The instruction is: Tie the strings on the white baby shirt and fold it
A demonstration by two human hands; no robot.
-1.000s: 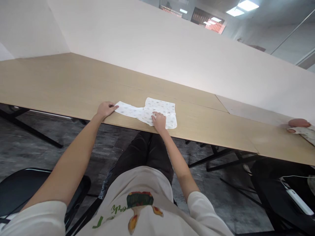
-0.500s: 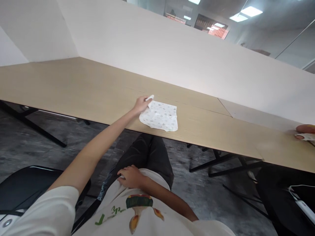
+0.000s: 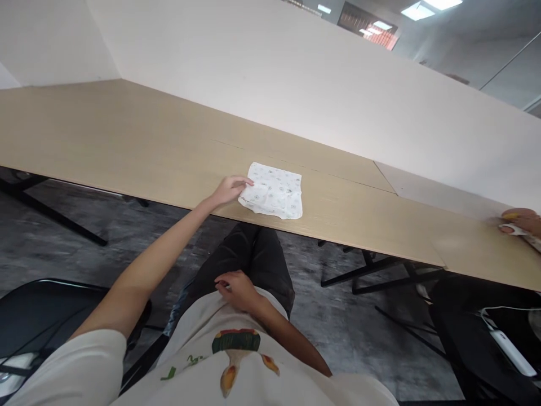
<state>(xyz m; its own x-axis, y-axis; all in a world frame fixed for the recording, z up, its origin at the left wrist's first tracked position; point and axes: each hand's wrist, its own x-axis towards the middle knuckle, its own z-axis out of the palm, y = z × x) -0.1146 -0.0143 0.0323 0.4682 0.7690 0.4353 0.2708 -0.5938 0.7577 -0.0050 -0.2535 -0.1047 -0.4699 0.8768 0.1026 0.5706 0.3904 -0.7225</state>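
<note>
A white cloth (image 3: pixel 276 192) with a small scattered print lies on the table near its front edge. Its top left corner is down flat, and the lower left edge looks slightly folded or wrinkled. My left hand (image 3: pixel 230 190) reaches in from the left, its fingertips stretched out and touching the cloth's left edge. Nothing lifted shows in those fingers. My right hand (image 3: pixel 239 290) rests at my waist against the shirt, loosely curved, thumb apart, holding nothing.
A long wooden table (image 3: pixel 160 146) runs along a white partition (image 3: pixel 253 73). At the far right a co-worker's hand (image 3: pixel 524 217) is near a whitish item. Black chairs (image 3: pixel 42 316) stand at both sides; a white power strip-like object (image 3: pixel 511 352) lies on the right one.
The cloth corner my left hand was pinching and lifting now lies flat. That hand has let go and drawn back slightly to the left edge. My right hand shifted slightly at my waist.
</note>
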